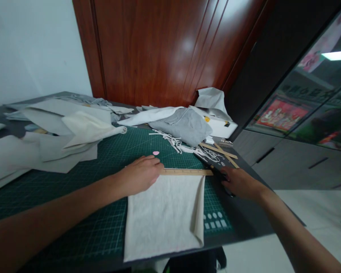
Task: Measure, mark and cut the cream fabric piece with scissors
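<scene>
Dark table (pixel 250 218), green gridded mat (pixel 102 223), cream cloth (pixel 161 216) atop

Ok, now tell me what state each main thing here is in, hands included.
Beige cloth: spread out, raised fold along its right side
Wooden ruler: flat along the cloth's far edge
Left hand: resting on the ruler
Scissors: held; blade opening unclear
Right hand: closed around the scissors
Cutting mat: flat, partly covered
Grey cloth: crumpled
White strips: loose, tangled
Cabinet drawers: shut

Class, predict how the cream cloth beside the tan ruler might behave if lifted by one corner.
The cream cloth would probably flop, since its right side already buckles into a fold. It is likely light for its size, as its edges look thin.
</scene>
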A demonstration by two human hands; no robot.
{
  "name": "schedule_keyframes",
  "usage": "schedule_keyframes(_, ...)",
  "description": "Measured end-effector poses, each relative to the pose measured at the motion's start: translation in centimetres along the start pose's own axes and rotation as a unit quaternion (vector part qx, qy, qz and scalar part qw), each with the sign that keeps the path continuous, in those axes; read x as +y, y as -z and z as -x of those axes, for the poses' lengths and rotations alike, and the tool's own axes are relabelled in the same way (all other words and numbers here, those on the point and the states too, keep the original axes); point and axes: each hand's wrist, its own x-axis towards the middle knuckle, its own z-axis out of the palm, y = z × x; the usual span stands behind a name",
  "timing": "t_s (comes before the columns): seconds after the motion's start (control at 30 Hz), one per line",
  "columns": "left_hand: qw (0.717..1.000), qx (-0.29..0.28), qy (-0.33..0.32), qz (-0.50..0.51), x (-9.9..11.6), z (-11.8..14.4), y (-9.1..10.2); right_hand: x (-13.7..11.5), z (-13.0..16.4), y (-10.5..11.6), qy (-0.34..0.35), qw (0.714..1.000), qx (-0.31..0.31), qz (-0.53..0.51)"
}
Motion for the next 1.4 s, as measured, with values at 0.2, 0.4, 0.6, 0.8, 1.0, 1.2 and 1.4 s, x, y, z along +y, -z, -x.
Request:
schedule_keyframes(0.2, 1.0, 0.017, -0.014, -0.021, -0.9, -0.6, -0.2, 0.1, 0.5, 0.7, 0.0, 0.999, -0.036, 0.006)
schedule_keyframes(0.4, 0.996, 0.056, 0.063, 0.008, -3.5, -0.4, 0.4, 1.0, -0.1, -0.7, -0.009, 0.999, -0.054, 0.002)
schedule_keyframes(0.6, 0.984, 0.073, 0.165, 0.014, -7.0, 1.8, 1.6, 1.7, 0.0, -1.2, -0.008, 0.998, -0.052, -0.031)
schedule_keyframes(0.8, 0.949, 0.093, 0.3, 0.011, -1.5, 2.7, 1.7, 1.3, 0.5, -1.1, -0.012, 0.994, 0.005, -0.111)
schedule_keyframes(1.0, 0.962, -0.023, 0.265, 0.059, 3.9, 1.0, 1.5, 0.9, 1.7, -0.9, -0.013, 0.961, 0.047, -0.274)
schedule_keyframes(1.2, 0.964, -0.014, 0.263, 0.031, 3.8, 0.6, 2.0, -0.4, 4.0, -1.0, -0.026, 0.86, 0.057, -0.506)
schedule_keyframes(1.4, 0.979, -0.017, 0.193, 0.064, 6.7, 0.3, 3.1, -3.9, 5.9, -0.3, -0.05, 0.752, 0.084, -0.652)
